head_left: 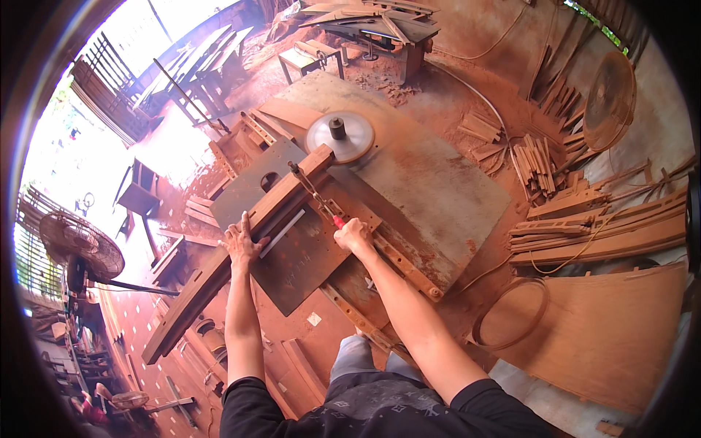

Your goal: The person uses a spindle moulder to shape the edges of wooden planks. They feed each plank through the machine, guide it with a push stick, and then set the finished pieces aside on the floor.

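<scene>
A long wooden beam (198, 286) slants from the lower left up to a round metal disc (340, 139) on a dark spindle. Its far end lies at the disc's near edge. My left hand (243, 242) grips the beam from above near its middle, fingers spread over it and thumb on the right side. In my closed right hand (353, 236) is the red handle of a toggle clamp (314, 191), whose arm reaches over the beam. Under the beam is a dark metal plate (299, 274), mounted on a wooden sliding frame (409, 266). Most of the red handle is hidden by my fingers.
A wide dusty tabletop (438, 197) surrounds the disc. Wood strips (537, 168) and stacked planks (606, 226) lie at right, beside a large wooden sheet (606, 328). Standing fans (80, 244) are at left. Offcuts and sawdust cover parts of the floor.
</scene>
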Motion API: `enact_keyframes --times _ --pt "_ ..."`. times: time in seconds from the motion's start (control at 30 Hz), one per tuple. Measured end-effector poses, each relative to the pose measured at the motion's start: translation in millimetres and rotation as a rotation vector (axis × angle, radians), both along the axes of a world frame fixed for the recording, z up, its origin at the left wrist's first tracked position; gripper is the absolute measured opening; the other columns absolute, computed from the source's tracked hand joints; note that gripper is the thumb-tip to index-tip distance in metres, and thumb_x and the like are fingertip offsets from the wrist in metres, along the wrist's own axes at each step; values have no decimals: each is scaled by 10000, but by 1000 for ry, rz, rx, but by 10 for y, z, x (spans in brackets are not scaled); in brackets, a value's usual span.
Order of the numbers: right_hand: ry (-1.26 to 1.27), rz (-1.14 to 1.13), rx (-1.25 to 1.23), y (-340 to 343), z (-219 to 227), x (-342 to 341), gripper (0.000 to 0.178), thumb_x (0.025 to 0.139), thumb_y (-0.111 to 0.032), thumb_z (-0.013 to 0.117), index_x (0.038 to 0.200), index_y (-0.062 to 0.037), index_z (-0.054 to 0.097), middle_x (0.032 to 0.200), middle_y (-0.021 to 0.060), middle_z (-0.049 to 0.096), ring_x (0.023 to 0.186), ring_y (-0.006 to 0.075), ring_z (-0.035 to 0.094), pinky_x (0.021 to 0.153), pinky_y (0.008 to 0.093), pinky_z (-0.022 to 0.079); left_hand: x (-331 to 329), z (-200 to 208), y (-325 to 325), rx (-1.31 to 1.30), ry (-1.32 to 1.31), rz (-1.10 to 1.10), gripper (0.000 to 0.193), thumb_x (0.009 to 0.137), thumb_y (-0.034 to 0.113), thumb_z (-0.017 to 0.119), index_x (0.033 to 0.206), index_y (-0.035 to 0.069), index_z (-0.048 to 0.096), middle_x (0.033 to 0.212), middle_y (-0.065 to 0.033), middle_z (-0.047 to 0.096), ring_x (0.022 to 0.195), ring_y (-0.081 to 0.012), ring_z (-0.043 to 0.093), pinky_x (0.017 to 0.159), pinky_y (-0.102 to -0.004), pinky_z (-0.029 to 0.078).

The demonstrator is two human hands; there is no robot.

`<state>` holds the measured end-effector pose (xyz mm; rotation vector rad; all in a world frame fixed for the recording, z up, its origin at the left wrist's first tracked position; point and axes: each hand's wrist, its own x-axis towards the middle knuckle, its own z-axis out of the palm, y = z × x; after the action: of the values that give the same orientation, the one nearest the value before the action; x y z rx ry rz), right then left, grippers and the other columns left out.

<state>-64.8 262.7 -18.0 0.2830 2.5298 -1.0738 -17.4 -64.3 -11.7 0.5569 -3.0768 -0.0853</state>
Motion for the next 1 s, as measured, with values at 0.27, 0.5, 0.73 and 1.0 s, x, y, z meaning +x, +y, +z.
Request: enact_keyframes --times 0.27,0.5,0.73,1.0 --pt "138 60 87 568 34 660 344 857 -282 689 931 37 796 1003 344 755 1020 482 758 905 519 616 626 -42 431 -69 20 6 1205 714 690 872 1693 327 270 1477 -167 482 1419 -400 438 1175 -777 215" --pt "276 70 133 1051 -143 1109 313 882 -267 652 827 18 771 895 337 728 952 508 735 857 551 590 1080 197 760 130 -151 -17 1191 755 751 805 1711 333 231 1580 -167 381 1491 -419 379 1183 -823 188" --pt "323 81 101 1158 42 1376 310 861 -290 695 770 5 726 809 312 711 886 494 740 800 545 579 1579 277 -919 371 -384 12 864 789 833 713 1358 185 748 1298 -232 731 1199 -366 702 1015 -482 559" --pt "760 -21 136 1045 230 1505 606 959 -576 698 804 9 731 684 240 665 703 428 705 647 509 518 1726 443 -1330 857 -849 78 1003 843 934 555 1541 215 613 1569 -130 581 1427 -283 547 1177 -484 389"
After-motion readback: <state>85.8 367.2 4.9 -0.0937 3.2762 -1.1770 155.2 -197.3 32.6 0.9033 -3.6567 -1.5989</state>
